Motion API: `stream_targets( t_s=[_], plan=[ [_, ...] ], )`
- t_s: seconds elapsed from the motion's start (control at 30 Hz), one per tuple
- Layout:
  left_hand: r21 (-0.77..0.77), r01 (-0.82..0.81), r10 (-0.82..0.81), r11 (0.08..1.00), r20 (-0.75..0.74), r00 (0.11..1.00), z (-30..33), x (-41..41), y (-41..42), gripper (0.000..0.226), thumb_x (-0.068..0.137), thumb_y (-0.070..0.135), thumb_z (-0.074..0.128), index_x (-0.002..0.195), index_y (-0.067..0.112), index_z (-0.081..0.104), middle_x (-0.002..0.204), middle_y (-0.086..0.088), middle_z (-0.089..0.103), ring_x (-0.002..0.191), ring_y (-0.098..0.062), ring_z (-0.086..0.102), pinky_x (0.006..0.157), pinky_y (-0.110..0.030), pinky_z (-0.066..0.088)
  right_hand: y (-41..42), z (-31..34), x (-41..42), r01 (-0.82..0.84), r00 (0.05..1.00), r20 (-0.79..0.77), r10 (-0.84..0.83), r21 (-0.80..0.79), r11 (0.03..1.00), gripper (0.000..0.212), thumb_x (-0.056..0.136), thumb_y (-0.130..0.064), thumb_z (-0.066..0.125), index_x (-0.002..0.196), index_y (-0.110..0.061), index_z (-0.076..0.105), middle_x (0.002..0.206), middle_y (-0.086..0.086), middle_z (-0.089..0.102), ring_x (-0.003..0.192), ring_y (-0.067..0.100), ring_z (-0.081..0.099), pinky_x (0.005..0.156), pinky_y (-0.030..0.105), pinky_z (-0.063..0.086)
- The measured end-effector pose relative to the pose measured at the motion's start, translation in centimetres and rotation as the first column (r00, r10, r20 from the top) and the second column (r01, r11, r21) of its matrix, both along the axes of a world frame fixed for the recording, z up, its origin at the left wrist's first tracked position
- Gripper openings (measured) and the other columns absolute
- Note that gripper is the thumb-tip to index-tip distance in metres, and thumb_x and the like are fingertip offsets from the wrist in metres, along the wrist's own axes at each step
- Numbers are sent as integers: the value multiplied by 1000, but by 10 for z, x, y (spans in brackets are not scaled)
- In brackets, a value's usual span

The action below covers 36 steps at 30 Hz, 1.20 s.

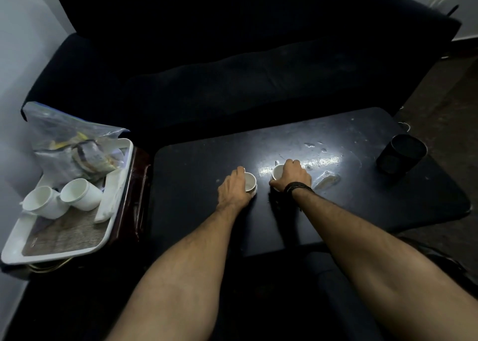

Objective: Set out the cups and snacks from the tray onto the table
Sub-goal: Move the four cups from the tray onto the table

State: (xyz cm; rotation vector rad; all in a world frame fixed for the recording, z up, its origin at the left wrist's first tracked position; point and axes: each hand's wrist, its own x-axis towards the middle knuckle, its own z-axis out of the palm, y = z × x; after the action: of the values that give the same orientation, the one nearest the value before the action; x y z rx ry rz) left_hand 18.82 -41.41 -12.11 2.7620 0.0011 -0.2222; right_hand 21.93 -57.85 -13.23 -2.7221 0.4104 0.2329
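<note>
White cups stand upright mid-table (336,185): the left hand (234,189) wraps one cup (250,182), the right hand (293,176) grips another (277,173). Two more cups (66,198) lie tipped in the tray (108,226) beside the snack bag (75,144).

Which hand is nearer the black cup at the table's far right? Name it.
Right. The right hand grips a white cup mid-table, clearly short of the black cup; the left hand, on another white cup, sits farther left still.
</note>
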Motion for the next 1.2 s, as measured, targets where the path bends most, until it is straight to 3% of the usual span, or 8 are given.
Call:
stream_targets(
  t_s=[0.37, 0.47, 0.57, 0.73, 0.97, 1.2],
  plan=[
    [-19, -7, 7, 1000, 3, 1000, 3, -4, 1, 64, 85, 46, 67, 136, 18, 40, 134, -5, 51, 120, -29, 53, 92, -46, 48, -4, 2, -4, -11, 1000, -3, 11, -20, 1000, 80, 70, -52, 76, 130, -9, 46, 128, 11, 53, 115, 31, 59, 87, 38, 49],
    [-39, -10, 9, 999, -10, 1000, 4, -9, 5, 77, 76, 40, 78, 138, 20, 37, 135, -4, 47, 121, -27, 50, 91, -44, 49, -5, 4, -6, -19, 1000, -3, 19, -33, 999, 90, 65, -66, 74, 130, -10, 44, 128, 10, 53, 116, 32, 58, 86, 40, 49],
    [-14, -9, 9, 1000, -11, 1000, 7, -11, 11, 90, 68, 38, 84, 139, 17, 33, 137, -5, 43, 123, -26, 47, 90, -43, 49, -3, 13, -10, -13, 994, 106, 26, -123, 992, 95, 69, -82, 54, 129, -9, 46, 126, 12, 52, 116, 32, 54, 89, 44, 46],
    [-11, -31, 31, 999, 17, 999, 18, -13, 27, 102, 68, 46, 81, 147, 11, 27, 143, -8, 38, 130, -28, 42, 97, -43, 45, 8, 29, -12, -48, 962, 257, 87, -152, 987, 77, 79, -74, 46, 122, -10, 50, 122, 12, 54, 113, 31, 51, 91, 44, 43],
    [80, -108, 100, 991, 99, 990, 42, -25, 82, 90, 78, 39, 78, 147, 12, 28, 145, -9, 39, 131, -28, 43, 103, -40, 45, 63, 48, -14, -211, 931, 285, 228, -92, 973, 70, 81, -67, 52, 124, -13, 50, 124, 10, 55, 116, 30, 51, 96, 43, 43],
    [93, -276, 256, 957, 184, 949, 74, -61, 185, 77, 80, 38, 74, 141, 10, 35, 141, -11, 42, 131, -29, 43, 101, -41, 44, 178, 68, -25, -441, 857, 273, 438, -51, 896, 67, 83, -65, 53, 126, -14, 48, 127, 9, 53, 116, 29, 51, 98, 45, 44]
  ],
)
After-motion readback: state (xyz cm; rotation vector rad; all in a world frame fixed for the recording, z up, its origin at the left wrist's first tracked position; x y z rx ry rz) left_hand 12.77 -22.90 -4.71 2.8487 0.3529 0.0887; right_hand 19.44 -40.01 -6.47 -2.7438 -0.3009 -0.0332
